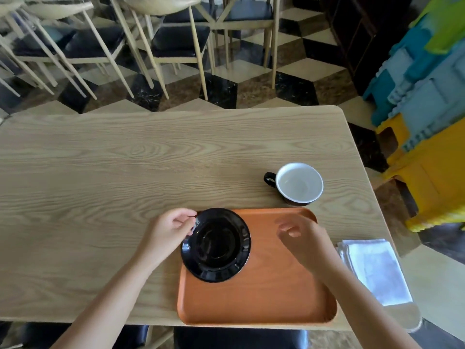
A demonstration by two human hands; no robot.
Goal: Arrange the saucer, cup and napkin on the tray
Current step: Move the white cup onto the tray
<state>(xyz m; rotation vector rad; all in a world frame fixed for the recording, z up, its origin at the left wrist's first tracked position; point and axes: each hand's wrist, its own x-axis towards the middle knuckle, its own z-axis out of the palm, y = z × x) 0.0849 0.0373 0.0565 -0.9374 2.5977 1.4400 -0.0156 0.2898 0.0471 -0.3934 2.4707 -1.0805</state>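
Observation:
An orange tray (264,298) lies at the near edge of the wooden table. A black saucer (216,245) rests in the tray's far left corner, overlapping its left rim. My left hand (168,230) pinches the saucer's left edge between thumb and fingers. My right hand (302,235) hovers above the tray's right half, blurred, fingers loosely curled and holding nothing. A cup (297,183), white inside and dark outside, stands upright on the table just beyond the tray's far right corner, handle pointing left. A folded white napkin (375,270) lies on the table to the right of the tray.
The wooden table (125,172) stretches left and far. Several pale chairs (176,36) with dark seats stand beyond it on a checkered floor. Stacked blue and yellow crates (427,122) sit off the table's right end. A dark chair seat (239,338) is below the near edge.

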